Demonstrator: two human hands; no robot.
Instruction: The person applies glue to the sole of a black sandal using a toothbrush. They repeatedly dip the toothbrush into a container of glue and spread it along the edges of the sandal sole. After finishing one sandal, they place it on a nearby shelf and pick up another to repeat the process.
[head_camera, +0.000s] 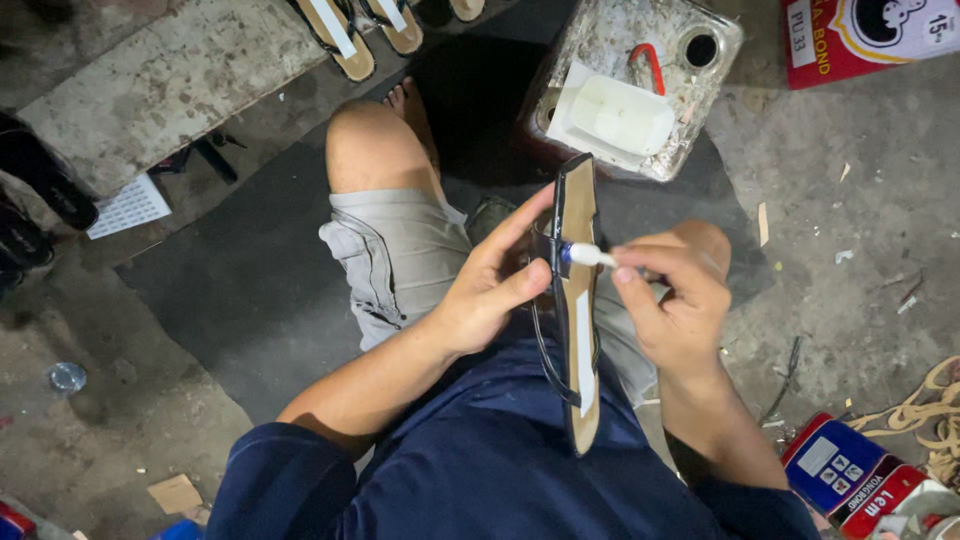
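Observation:
A flat sandal (580, 330) with a tan sole and black straps stands on edge over my lap. My left hand (490, 285) grips it from the left, fingers stretched up along the sole's rim and thumb on the strap. My right hand (675, 300) pinches a small white brush (592, 256), its tip touching the sandal where the strap meets the sole.
A dirty metal can (690, 105) with a white plastic tub (620, 115) on top stands ahead. More sandals (350, 35) lie on a concrete slab (170, 85) at upper left. Glue tins (850, 470) and rope (935, 405) sit at lower right, a red box (870, 35) at top right.

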